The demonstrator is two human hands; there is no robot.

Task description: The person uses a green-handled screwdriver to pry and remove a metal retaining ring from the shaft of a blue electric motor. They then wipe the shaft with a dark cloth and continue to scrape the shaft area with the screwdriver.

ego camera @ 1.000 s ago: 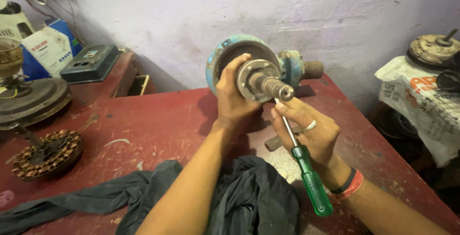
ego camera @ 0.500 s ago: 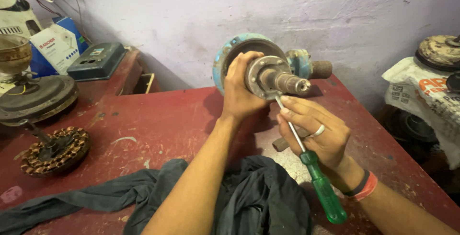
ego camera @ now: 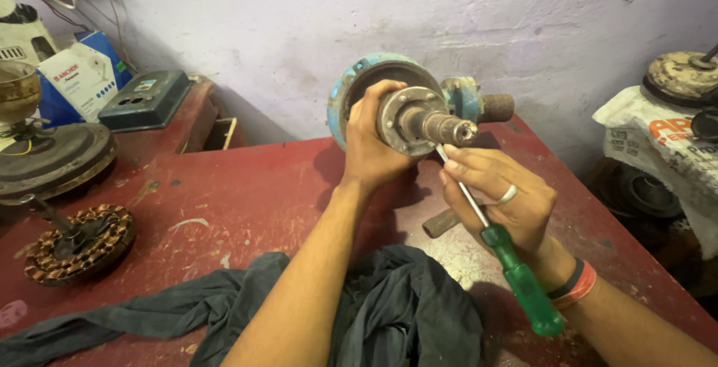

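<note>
Two hands: both are raised over the red table (ego camera: 224,187), forearms stretched forward.
Left hand (ego camera: 372,142): clenched round the rim of the motor housing (ego camera: 359,83), which is held up on edge near the wall.
Right hand (ego camera: 502,191): fingers are curled round the screwdriver (ego camera: 508,262); its thin steel shank is angled up to the hub.
Motor housing: round, chipped blue paint, grey metal hub (ego camera: 400,116), stubby shaft (ego camera: 445,127).
Screwdriver handle: green, translucent plastic.
Cloth (ego camera: 389,314): dark, crumpled, lying under the forearms.
Winding (ego camera: 78,243): coppery, ring-shaped, at the table's left.
</note>
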